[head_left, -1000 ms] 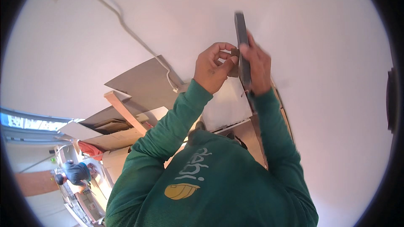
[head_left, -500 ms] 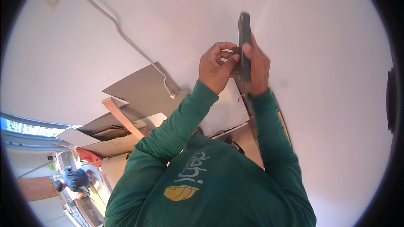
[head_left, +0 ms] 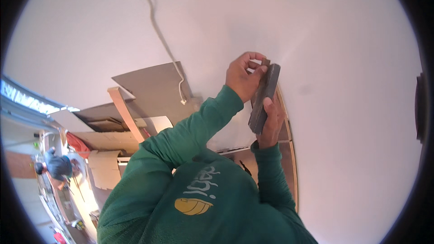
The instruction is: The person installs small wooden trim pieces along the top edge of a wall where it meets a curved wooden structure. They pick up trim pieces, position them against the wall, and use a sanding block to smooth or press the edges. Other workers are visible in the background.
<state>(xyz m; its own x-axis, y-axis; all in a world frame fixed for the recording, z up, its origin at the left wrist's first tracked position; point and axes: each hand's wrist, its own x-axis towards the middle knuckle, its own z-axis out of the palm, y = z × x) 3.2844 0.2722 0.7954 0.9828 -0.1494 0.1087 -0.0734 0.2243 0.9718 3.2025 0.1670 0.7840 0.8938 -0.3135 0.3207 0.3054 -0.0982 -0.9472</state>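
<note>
Both my arms reach out in front of me in green sleeves. Between the thumb and fingers of my left hand (head_left: 243,76) is a small flat brown piece (head_left: 266,62), of a kind I cannot make out. Just right of it, my right hand (head_left: 272,124) grips the lower part of a long dark grey rectangular block (head_left: 266,97), which looks like a sharpening stone. The block is tilted, its top leaning right. The brown piece lies against or very close to the block's left side; my fingers partly hide it.
Beyond my hands is a large pale wall (head_left: 343,72) with a white cable (head_left: 158,27) hanging down it. Grey panels (head_left: 151,86), a wooden post (head_left: 124,113) and cardboard (head_left: 104,169) stand to the left. Farther left, another person (head_left: 58,165) is at a bench.
Both hands and the block have moved lower. The block has gone from nearly upright to tilted, and my right hand now shows nearer its lower end. The view has shifted too.
</note>
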